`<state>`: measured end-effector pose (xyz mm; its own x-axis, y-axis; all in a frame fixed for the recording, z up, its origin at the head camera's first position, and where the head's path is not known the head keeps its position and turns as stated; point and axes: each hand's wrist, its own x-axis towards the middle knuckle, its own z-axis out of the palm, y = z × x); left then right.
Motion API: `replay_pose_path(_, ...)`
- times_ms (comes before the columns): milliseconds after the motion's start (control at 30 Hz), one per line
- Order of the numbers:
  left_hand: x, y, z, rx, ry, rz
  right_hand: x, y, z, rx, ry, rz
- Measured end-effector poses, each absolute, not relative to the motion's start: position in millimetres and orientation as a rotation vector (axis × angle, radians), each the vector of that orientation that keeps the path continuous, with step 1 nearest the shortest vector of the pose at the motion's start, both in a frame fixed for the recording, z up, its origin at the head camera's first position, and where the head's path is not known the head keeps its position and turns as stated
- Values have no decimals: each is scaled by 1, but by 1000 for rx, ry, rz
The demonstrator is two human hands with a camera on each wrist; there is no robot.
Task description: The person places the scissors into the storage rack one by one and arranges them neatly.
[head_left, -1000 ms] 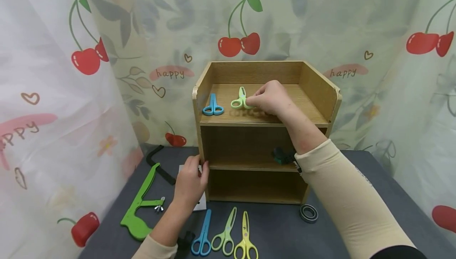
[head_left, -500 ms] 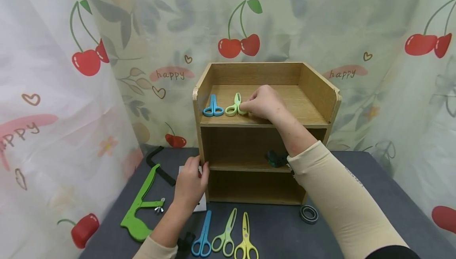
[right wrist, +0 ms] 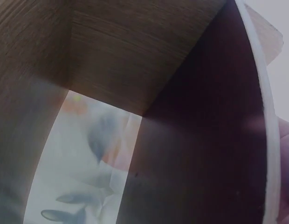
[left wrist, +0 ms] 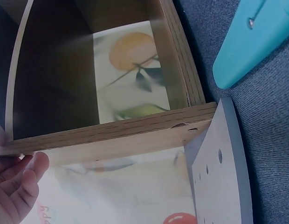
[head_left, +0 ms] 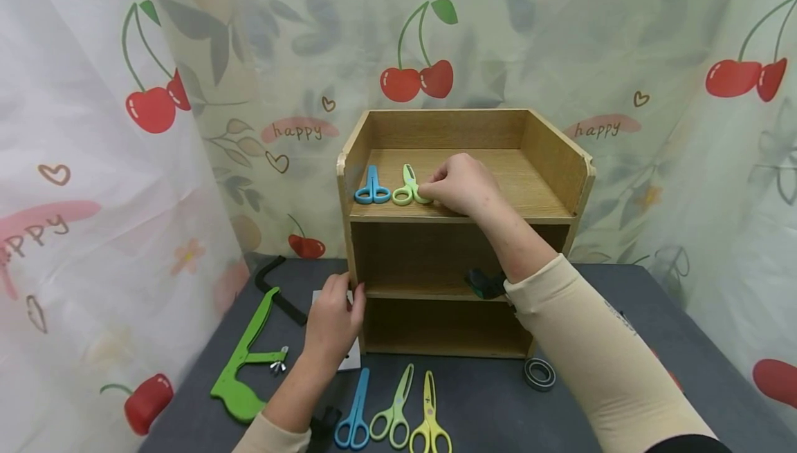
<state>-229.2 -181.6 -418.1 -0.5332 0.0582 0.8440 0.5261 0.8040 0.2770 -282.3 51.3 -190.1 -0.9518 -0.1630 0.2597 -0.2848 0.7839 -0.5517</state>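
My right hand (head_left: 462, 185) is over the top tier of a wooden shelf (head_left: 448, 129), pinching the right handle loop of light green scissors (head_left: 405, 194). These scissors lie with blades pointing to the back, beside small blue scissors (head_left: 372, 191) at the tier's left end. Low on the shelf's left side panel, my left hand (head_left: 333, 318) grips its front edge; the left wrist view shows its fingers (left wrist: 35, 170) at that edge. In the right wrist view the shelf board (right wrist: 272, 154) hides most of the right hand (right wrist: 286, 158).
On the dark table, blue scissors (head_left: 356, 411), green scissors (head_left: 392, 411) and yellow scissors (head_left: 429, 415) lie in front of the shelf. A green saw frame (head_left: 245, 363) and a black bent bar (head_left: 283, 294) lie left, a tape roll (head_left: 539, 374) right. A white perforated board (left wrist: 223, 163) stands beside the shelf.
The right hand has moved left and slightly toward the front, bringing the light green scissors closer to the small blue ones. The left hand has stayed on the side panel.
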Motion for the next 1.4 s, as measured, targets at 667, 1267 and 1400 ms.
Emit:
replay_pose_path(667,-228,-181,-418,-430,-2068,-640,-252,62,-190,432,-2676,1069)
replay_pose_path(1267,-229,-181,-419,-426,-2059,-633,-201,81,-203,555,-2539,1146)
replay_pose_path(1400,-230,-181,-419,-425,-2067,-636,-188,86,-208,562,-2522,1171)
